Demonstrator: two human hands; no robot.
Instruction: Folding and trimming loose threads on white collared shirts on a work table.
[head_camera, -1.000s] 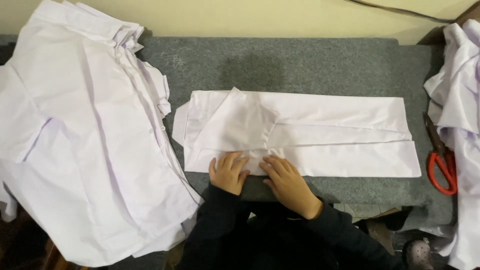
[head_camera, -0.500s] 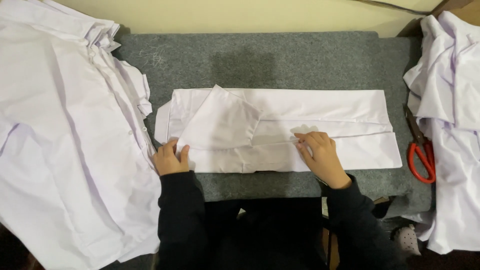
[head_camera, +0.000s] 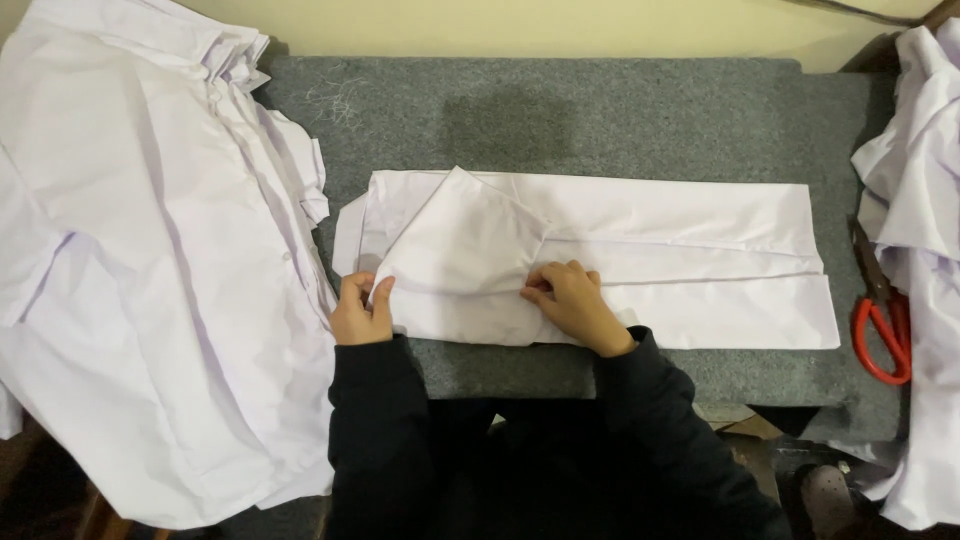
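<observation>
Folded white shirt (head_camera: 640, 270) lies flat across the middle of the grey worktop (head_camera: 600, 110), a long band with a triangular flap turned over at its left end.

Far to the left of the fingers, a loose pile of white shirts (head_camera: 150, 280) spills over the worktop's edge, its nearest hem just beside the left hand (head_camera: 362, 312). That hand's fingers (head_camera: 382, 292) are pinched together on the flap's lower left corner, thumb on top of the cloth. To the right of them, across the flap, the right hand (head_camera: 572, 305) rests on the shirt with its fingers (head_camera: 545, 285) bunched and pressed down on the crease where the flap meets the band; they look closed on a small tuck of cloth, though how firmly I cannot tell.

Right of those fingers the band runs on in layered strips to a square end. Beyond it lie red-handled scissors (head_camera: 882, 325), near another heap of white cloth (head_camera: 920, 200).

Likely trouble: the thin cloth could slide under the pressing fingers, so the flap skews or the stacked layers drift apart; a tug by the left fingers might also catch the neighbouring pile's hem.

No packages, labels or signs are visible.
</observation>
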